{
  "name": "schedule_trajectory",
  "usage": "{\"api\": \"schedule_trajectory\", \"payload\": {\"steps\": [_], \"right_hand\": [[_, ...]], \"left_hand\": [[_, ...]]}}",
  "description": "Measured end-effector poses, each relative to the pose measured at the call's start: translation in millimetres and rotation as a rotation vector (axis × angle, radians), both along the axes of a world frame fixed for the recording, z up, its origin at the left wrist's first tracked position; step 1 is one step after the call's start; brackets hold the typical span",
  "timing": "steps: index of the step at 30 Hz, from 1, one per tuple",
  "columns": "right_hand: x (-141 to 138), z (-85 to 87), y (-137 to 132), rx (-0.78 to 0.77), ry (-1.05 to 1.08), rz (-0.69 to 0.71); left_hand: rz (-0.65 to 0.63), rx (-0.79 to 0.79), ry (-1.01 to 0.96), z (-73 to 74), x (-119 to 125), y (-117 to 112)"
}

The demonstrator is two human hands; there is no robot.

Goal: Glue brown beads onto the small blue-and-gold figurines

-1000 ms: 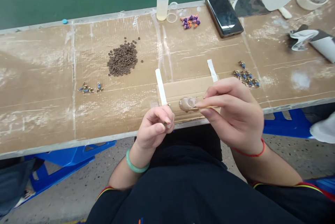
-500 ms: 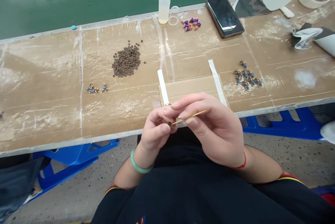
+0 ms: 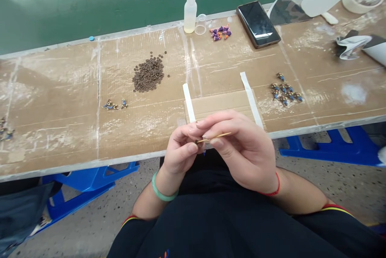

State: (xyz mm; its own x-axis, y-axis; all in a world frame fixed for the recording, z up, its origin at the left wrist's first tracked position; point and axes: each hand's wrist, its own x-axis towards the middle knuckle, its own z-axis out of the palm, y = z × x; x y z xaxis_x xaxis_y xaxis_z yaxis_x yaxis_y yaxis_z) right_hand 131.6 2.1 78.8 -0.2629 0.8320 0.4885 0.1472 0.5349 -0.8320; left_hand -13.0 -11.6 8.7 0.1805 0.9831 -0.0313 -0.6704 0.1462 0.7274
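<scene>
Left hand [image 3: 180, 154], pale green bangle at the wrist, is closed in a tight pinch on a small dark piece [image 3: 197, 142], too small to identify, at the tip of a thin wooden stick [image 3: 217, 137]; right hand [image 3: 241, 149], red string at the wrist, is likewise closed, thumb and fingers gripping the stick; the hands touch each other, held over the front edge of the cardboard-covered table [image 3: 60, 105]; just beyond them lies a flat brown cardboard piece [image 3: 220, 103] fixed by two white tape strips [image 3: 188, 102]; to its left, a heap of small dark brown disc beads [image 3: 148, 75]; to its right, a cluster of small blue-and-gold pieces [image 3: 285, 93]; along the back edge stand a translucent plastic squeeze bottle [image 3: 190, 10] and a small clear cup [image 3: 200, 24]; beside these lie purple and orange cone pieces [image 3: 220, 32] and a black smartphone [image 3: 257, 24]; a roll of pale tape [image 3: 360, 2] sits at far right.
</scene>
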Motion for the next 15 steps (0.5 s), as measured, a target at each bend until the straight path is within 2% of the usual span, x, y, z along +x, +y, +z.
{"api": "schedule_trajectory", "payload": {"steps": [5, 8, 12, 15], "right_hand": [[1.6, -1.2, 0.9, 0.027, -0.013, 0.009], [3.3, -1.7, 1.1, 0.134, -0.046, 0.003], [5.6, -0.3, -0.4, 0.357, -0.204, -0.174], [7.7, 1.3, -1.2, 0.387, -0.262, -0.227]], "left_hand": [[-0.002, -0.024, 0.001, 3.3, 2.3, -0.4], [0.004, 0.003, 0.003, 6.5, 3.1, 0.4], [0.044, 0.046, 0.046, 8.2, 3.3, 2.3], [0.072, 0.069, 0.074, 7.3, 3.3, 2.6]]}}
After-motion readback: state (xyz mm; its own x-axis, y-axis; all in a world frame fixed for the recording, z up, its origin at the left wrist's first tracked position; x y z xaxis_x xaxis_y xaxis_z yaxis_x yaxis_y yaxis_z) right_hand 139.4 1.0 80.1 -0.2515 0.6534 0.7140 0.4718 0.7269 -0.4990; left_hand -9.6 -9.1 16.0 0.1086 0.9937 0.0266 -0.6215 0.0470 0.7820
